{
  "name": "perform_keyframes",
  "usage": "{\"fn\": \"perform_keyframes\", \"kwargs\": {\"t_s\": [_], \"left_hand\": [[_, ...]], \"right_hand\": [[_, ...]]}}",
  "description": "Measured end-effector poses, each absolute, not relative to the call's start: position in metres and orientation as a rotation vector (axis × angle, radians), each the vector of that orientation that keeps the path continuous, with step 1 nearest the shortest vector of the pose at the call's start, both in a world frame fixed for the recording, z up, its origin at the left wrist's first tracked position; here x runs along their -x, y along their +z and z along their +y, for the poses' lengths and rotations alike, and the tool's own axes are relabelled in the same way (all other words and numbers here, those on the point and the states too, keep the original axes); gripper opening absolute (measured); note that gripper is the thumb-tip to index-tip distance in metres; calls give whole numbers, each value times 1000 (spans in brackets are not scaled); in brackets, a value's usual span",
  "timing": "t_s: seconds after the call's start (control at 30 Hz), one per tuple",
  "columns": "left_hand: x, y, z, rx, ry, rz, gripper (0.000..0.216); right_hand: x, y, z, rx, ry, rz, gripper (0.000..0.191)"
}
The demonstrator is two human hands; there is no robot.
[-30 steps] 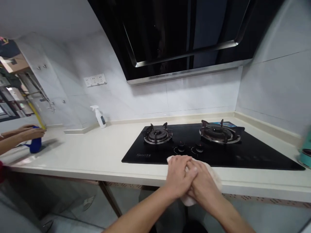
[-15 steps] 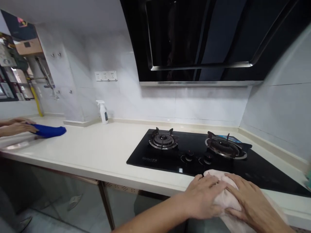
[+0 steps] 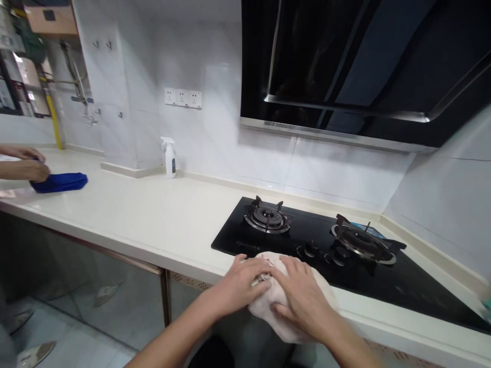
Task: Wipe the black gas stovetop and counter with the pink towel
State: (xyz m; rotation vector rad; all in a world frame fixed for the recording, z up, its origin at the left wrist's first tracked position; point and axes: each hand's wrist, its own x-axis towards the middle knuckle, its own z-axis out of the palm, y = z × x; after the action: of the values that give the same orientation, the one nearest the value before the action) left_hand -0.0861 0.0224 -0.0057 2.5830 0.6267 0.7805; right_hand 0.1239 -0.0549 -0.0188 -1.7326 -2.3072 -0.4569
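In the head view, a pale pinkish-white, bunched fabric cloth [image 3: 270, 296] was held at the front edge of the cream, smooth desk [image 3: 153, 214], beside the black glass hob [image 3: 307, 225], by the left hand [image 3: 241, 281], curled over its left side, and the right hand [image 3: 301, 294], half-spread on top. It was judged light, soft, limp and unbreakable, best gripped by its gathered middle, its overhanging lower edge being loose.

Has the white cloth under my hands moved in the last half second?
Yes. The white cloth has shifted left along the front edge of the stove, judged against its left knob.
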Motion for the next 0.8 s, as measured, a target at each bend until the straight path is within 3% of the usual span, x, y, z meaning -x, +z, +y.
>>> {"fn": "perform_keyframes", "kwargs": {"t_s": [0.13,0.27,0.8], "left_hand": [[128,-1,49,-2562,910,859,19],[150,2,71,-2529,1018,955,23],[138,-3,88,-2257,1146,994,27]], "right_hand": [[-69,-10,-26,1665,-368,-2380,74],[-37,-2,-8,1577,-309,-2413,75],[-42,-4,1,1494,-110,-2404,70]]}}
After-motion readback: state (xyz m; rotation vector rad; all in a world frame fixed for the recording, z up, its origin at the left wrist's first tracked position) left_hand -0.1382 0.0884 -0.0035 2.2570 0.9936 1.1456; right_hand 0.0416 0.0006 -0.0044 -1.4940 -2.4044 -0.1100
